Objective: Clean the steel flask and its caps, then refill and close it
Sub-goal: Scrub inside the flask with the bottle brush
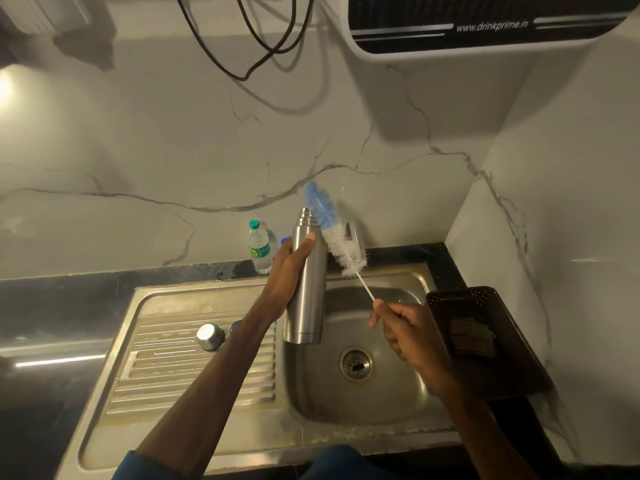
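Note:
My left hand (289,271) grips the steel flask (306,299) around its upper body and holds it upright above the sink basin (388,403). The flask's neck is uncapped. My right hand (403,327) pinches the thin white handle of a bottle brush (334,233). Its blue and white bristle head is out of the flask, just right of the neck, tilted up and to the left. A round steel cap (210,336) lies on the ribbed drainboard (194,375), and a small dark cap (236,326) sits beside it, partly hidden by my left forearm.
A small plastic water bottle (259,247) with a green cap stands on the dark counter behind the sink. A dark perforated basket (485,341) holding a brown scrub pad sits right of the basin. A water purifier (485,22) hangs on the wall above, with black cables (263,46) to its left.

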A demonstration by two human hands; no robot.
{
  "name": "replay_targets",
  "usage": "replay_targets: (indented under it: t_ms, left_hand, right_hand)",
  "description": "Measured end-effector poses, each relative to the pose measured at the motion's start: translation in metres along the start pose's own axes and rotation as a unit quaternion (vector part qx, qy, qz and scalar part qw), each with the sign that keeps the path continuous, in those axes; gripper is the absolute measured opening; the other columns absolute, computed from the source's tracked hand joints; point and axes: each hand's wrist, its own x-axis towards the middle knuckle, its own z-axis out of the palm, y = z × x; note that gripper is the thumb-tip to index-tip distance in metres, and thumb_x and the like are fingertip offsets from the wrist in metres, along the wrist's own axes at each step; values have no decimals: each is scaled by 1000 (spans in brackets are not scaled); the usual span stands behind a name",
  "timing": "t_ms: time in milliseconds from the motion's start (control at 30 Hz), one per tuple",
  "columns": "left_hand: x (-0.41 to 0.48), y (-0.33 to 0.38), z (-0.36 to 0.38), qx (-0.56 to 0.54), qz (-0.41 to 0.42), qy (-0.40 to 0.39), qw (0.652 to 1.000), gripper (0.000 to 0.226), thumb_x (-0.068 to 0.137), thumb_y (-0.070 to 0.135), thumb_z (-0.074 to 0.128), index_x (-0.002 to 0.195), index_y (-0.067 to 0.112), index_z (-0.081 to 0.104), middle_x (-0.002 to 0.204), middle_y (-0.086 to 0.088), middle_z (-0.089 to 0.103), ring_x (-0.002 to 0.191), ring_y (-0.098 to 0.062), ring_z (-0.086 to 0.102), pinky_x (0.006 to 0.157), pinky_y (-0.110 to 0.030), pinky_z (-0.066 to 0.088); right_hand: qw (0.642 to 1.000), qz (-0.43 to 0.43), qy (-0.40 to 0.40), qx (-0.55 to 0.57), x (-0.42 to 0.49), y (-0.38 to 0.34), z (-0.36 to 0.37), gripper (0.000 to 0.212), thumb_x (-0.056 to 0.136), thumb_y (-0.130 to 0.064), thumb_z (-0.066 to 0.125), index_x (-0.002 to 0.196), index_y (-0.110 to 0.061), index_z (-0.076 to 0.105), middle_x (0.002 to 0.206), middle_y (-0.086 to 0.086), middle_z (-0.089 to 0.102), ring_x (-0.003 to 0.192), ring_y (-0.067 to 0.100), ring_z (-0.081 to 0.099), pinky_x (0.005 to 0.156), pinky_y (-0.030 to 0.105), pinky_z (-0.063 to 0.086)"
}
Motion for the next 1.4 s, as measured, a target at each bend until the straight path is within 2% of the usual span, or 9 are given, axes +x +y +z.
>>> replay_targets:
  t_ms: [133,433,633,800,933,1067,1167,1267,1400]
  left_hand:
    - [-3,-5,6,9,-11,-26,1000,61,87,75,60,125,29,64,111,-6,75,101,-29,73,97,-56,58]
    - [1,-4,-7,-10,11,5,1000,47,103,54,54,120,14,69,106,-20,74,88,-28,72,81,-44,59]
    - [0,-10,-2,-31,3,-27,999,62,94,66,55,128,15,66,112,-20,73,100,-40,71,92,-56,58]
    - [1,-3,-3,-48,11,1,999,57,95,60,49,126,14,66,105,-10,75,92,-25,71,86,-46,58]
    - [1,-4,-7,-47,17,14,999,61,94,62,50,127,12,63,103,-10,74,89,-24,71,82,-44,59]
    - [1,-7,-4,-19,15,-12,1000,62,93,70,55,122,17,67,106,-17,74,98,-39,72,92,-54,60]
    - [-1,-9,-1,-10,5,-15,1000,58,90,71,64,122,23,67,107,-15,75,100,-39,73,94,-61,58]
    - [0,-7,-4,-12,3,-5,1000,50,93,64,64,124,24,65,108,-11,76,99,-34,74,91,-53,61]
    - [2,-5,-13,-41,-9,24,999,71,85,70,68,130,17,56,115,-23,71,93,-37,75,78,-47,63]
  right_hand:
    - [1000,-22,8,-15,14,-15,4,39,108,-27,51,84,-2,70,49,-6,41,40,4,33,40,16,27]
    - [999,30,-9,19,-4,1,1,42,106,-33,52,80,-6,69,53,-2,34,42,9,27,40,19,23]
    - [1000,22,-3,12,15,-11,2,41,107,-33,51,83,-6,69,51,-4,38,41,9,29,39,20,24]
    - [999,33,-25,11,10,-3,6,41,107,-36,51,80,-10,69,53,-1,36,42,8,29,40,19,24]
    - [999,30,-31,5,1,1,10,41,106,-34,50,76,-12,67,53,0,35,41,7,28,40,19,24]
    - [999,5,-23,-23,12,-15,9,41,108,-32,49,82,-6,68,50,-4,38,40,5,31,41,16,26]
    - [1000,1,-22,-21,21,-21,11,42,108,-32,49,84,-5,69,48,-7,39,39,4,31,40,16,26]
    - [1000,13,-28,-4,17,-14,11,41,108,-32,49,85,-4,68,49,-8,38,39,5,30,40,17,26]
    - [999,34,-27,-7,5,-1,8,41,107,-34,50,79,-9,67,50,-6,37,41,6,30,41,17,26]
